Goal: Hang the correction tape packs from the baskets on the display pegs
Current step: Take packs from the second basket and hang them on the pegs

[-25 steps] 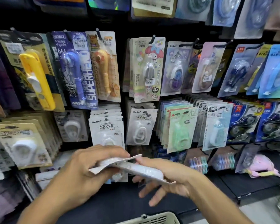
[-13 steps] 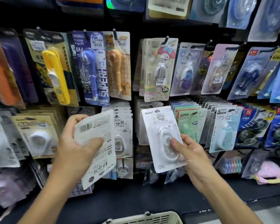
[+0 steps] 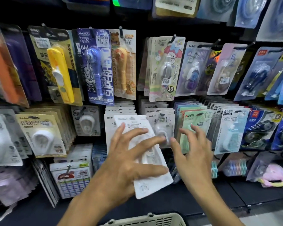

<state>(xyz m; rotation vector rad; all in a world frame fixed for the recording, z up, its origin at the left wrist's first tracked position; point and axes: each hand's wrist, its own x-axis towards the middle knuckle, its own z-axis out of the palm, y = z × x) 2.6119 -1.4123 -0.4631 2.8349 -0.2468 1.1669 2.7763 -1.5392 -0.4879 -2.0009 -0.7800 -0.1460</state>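
My left hand (image 3: 127, 162) lies flat with spread fingers on a white correction tape pack (image 3: 151, 185), holding it tilted against the row of white BoBo packs (image 3: 110, 126) on the lower pegs. My right hand (image 3: 193, 154) is open beside it with fingers spread and nothing in it. Its thumb tip is near another white BoBo pack (image 3: 160, 123) that hangs on the neighbouring peg. The peg under the left hand's pack is hidden.
The rim of a beige basket (image 3: 153, 220) shows at the bottom edge. The wall is dense with hanging packs: a green pack (image 3: 194, 119) behind my right hand, blue ones (image 3: 232, 128) further right, beige ones (image 3: 41, 132) to the left. A black shelf (image 3: 235, 193) lies below.
My right hand let go of its white pack, which now hangs on a lower peg. My left hand turned its pack face-up and carried it right, onto the white BoBo row.
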